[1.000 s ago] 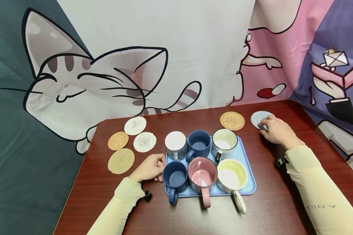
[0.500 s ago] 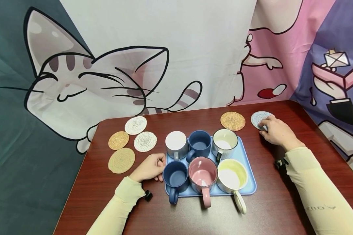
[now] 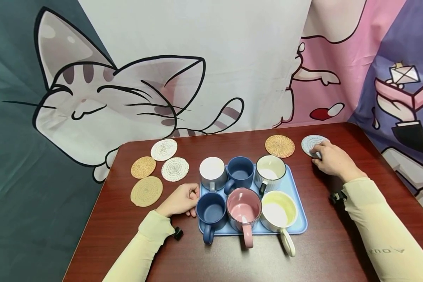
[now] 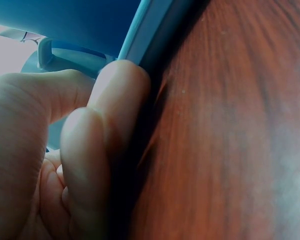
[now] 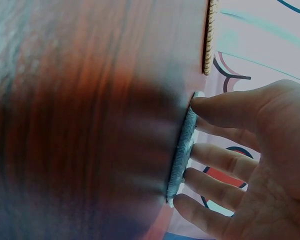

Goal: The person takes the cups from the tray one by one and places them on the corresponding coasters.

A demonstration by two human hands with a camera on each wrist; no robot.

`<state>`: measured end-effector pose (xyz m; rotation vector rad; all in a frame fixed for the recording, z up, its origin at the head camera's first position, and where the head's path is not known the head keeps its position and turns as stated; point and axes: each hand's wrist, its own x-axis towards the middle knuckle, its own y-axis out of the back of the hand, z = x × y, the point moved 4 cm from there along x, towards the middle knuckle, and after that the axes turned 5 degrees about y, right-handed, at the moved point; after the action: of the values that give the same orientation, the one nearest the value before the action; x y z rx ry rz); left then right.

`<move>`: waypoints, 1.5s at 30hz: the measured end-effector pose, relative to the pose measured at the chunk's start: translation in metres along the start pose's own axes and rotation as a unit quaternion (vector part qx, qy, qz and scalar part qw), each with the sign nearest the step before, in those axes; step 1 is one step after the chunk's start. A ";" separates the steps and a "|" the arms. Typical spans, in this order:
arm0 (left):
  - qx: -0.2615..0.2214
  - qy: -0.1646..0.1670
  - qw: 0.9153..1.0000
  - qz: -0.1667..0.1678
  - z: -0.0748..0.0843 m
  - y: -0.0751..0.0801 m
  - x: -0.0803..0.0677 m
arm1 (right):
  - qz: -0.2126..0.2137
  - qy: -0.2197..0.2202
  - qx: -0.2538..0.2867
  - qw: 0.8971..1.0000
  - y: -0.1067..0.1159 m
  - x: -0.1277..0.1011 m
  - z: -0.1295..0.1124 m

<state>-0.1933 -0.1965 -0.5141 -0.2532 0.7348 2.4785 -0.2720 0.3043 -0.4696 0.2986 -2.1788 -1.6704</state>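
In the head view a blue tray carries several mugs: a white-and-grey mug, a dark blue mug and a striped cream mug behind, with another dark blue mug, a pink mug and a yellow-lined mug in front. My left hand grips the tray's left rim; thumb and bent finger meet there in the left wrist view. Far right, my right hand rests its spread fingertips on a light blue woven coaster, which lies flat on the table.
An orange-tan coaster lies behind the tray. At left are two white coasters, a small tan coaster and a larger beige coaster. A cat-print cloth hangs behind the brown table.
The head view has shifted slightly. Both hands, the tray, the mugs and the coasters keep their places.
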 end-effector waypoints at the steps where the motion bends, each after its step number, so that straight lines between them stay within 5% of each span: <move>1: 0.002 0.000 1.000 0.000 0.000 0.000 0.000 | 0.001 -0.001 0.000 1.000 0.000 0.000 0.000; 14: -0.001 0.013 1.000 0.001 -0.003 -0.003 -0.004 | -0.006 0.003 0.006 1.000 -0.007 0.000 -0.003; 25: -0.001 0.016 1.000 0.001 -0.003 -0.003 -0.007 | 0.055 0.005 -0.007 0.998 0.005 -0.005 -0.014; 34: 0.003 0.013 1.000 0.005 -0.004 -0.001 -0.006 | -0.030 -0.039 0.052 0.997 -0.007 -0.030 -0.048; 45: 0.006 0.000 1.000 0.007 -0.001 -0.001 0.001 | -0.117 -0.037 0.142 0.982 -0.022 -0.057 -0.080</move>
<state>-0.1936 -0.1964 -0.5160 -0.2445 0.7536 2.4859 -0.1886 0.2501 -0.4822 0.6014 -2.5230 -1.5016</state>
